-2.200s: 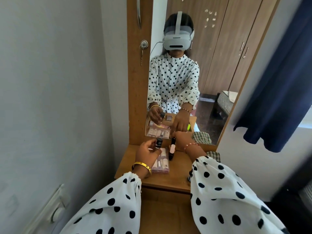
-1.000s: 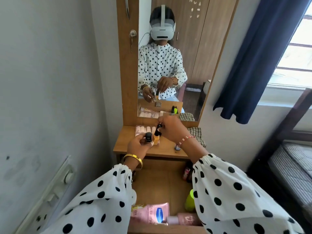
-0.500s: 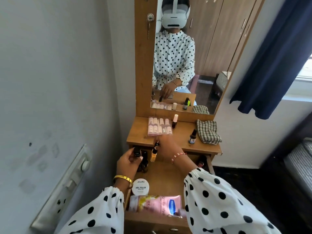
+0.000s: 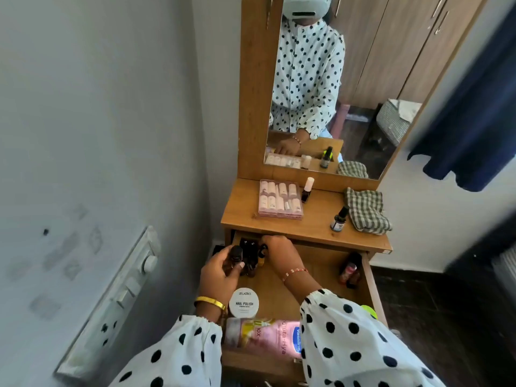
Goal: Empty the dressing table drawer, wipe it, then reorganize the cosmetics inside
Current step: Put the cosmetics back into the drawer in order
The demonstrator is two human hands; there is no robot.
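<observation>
The dressing table drawer is pulled open below the tabletop. My left hand grips a small dark bottle over the drawer's back left corner. My right hand reaches into the same corner, fingers curled on a small yellow bottle with a dark cap. Other dark bottles stand between the two hands. In the drawer also lie a white nail polish remover tub, a pink lotion tube and reddish bottles at the right side.
On the tabletop sit a pink box of small bottles, a white-capped nail polish, a dark dropper bottle and a checked cloth. A mirror rises behind. A wall with a switch panel is close on the left.
Both hands have come down from the tabletop into the open drawer with their bottles. They now sit at the drawer's back left corner, and the view has tilted down.
</observation>
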